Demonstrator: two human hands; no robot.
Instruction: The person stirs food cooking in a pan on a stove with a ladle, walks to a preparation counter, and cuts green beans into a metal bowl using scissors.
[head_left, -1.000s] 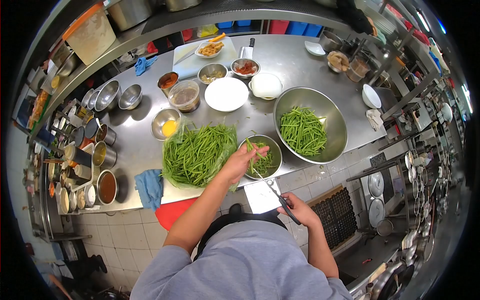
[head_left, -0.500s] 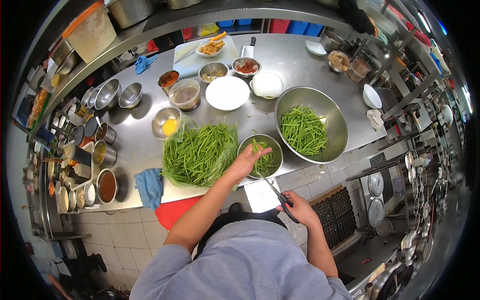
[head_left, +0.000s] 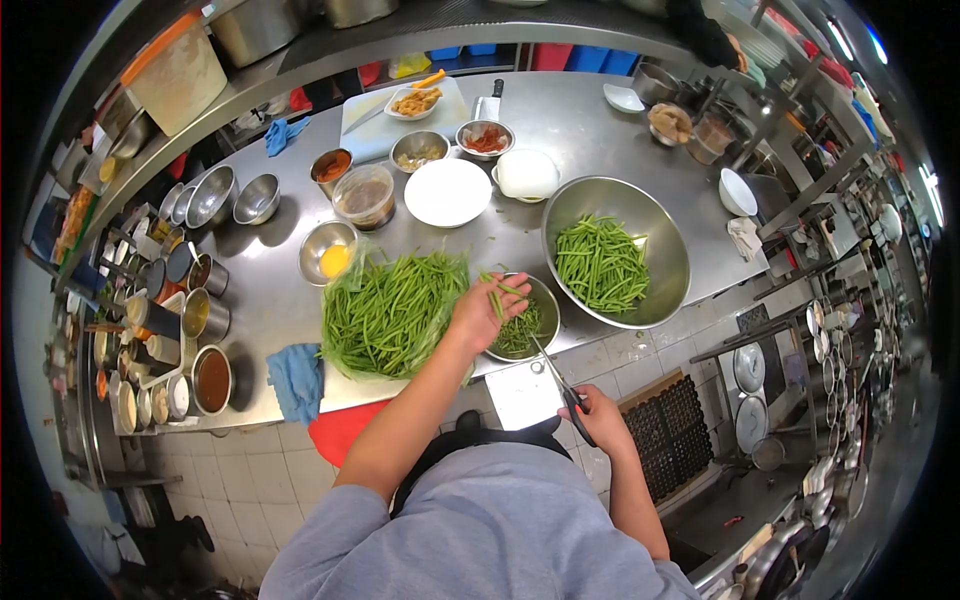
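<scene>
My left hand (head_left: 480, 315) is closed around a few green beans (head_left: 497, 300), palm turned partly up, at the left rim of a small steel bowl (head_left: 553, 318). Short green trimmings (head_left: 520, 332) lie in that bowl. In my right hand (head_left: 603, 418) are black-handled scissors (head_left: 556, 372), their blades pointing up and left at the bowl's near rim. Left of my left hand, a clear plastic bag (head_left: 340, 350) lies spread under a large heap of green beans (head_left: 400, 305). On the right stands a big steel bowl (head_left: 672, 285) with more beans (head_left: 600, 262) inside.
Behind the beans stand a white plate (head_left: 448, 192), a white tub (head_left: 528, 175) and a bowl with yellow contents (head_left: 330, 252). Farther back are a cleaver (head_left: 487, 105) and a cutting board (head_left: 370, 135). A blue cloth (head_left: 296, 382) lies at the front edge; sauce pots (head_left: 212, 380) stand left.
My left hand has shifted slightly left and its palm has turned further up, uncovering more of the trimmings. My right hand still grips the scissors in nearly the same place.
</scene>
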